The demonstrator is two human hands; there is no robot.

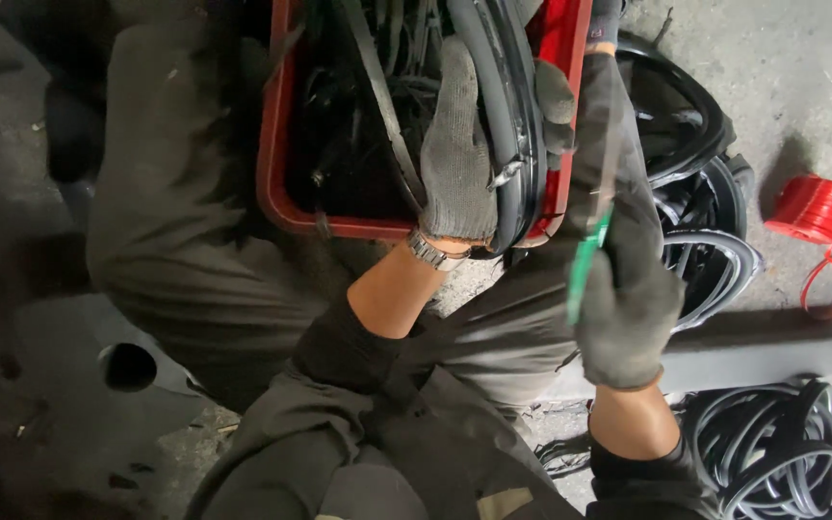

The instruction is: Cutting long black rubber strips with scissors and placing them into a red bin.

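Here, the gloved left hand [456, 159] is stretched forward, its fingers closed around a bundle of black rubber rings [512, 116] held over the near right corner of a red crate [276, 183]. A green-handled tool [585, 265] is clamped upright in the gloved right hand [628, 289]. More rubber rings [705, 250] and a red spool [811, 207] are spread over the grey concrete floor [782, 77].
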